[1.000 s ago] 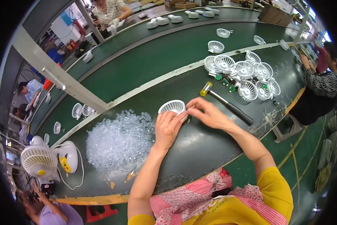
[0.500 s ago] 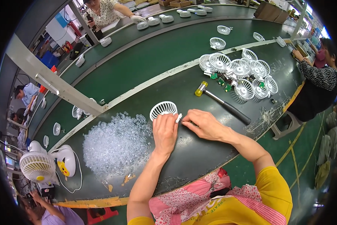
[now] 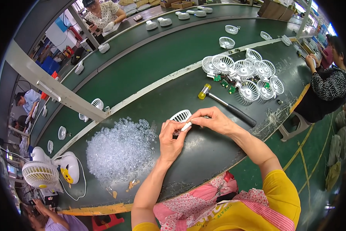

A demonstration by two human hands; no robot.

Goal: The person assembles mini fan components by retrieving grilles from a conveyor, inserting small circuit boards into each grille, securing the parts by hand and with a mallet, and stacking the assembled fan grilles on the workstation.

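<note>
A white fan housing [image 3: 180, 116] with a slotted round cage is held a little above the dark work table. My left hand [image 3: 170, 141] is closed on it, with the thumb and fingers around the white stem part [image 3: 186, 126]. My right hand [image 3: 215, 120] meets it from the right, thumb and fingertips pinched together at the stem. Whatever sits between those fingertips is too small or hidden to name. To the left of my left hand lies a large heap of small clear plastic pieces [image 3: 119, 150].
A hammer [image 3: 228, 106] with a yellow head lies beyond my right hand. Behind it are piled white fan housings [image 3: 244, 69] and green circuit boards [image 3: 232, 89]. A desk fan [image 3: 40, 174] stands at left. A green conveyor [image 3: 142, 63] carries parts; co-workers sit around.
My right hand has moved left and up to the stem, its fingertips now touching it. The fan housing has tilted and shifted right in my left hand.
</note>
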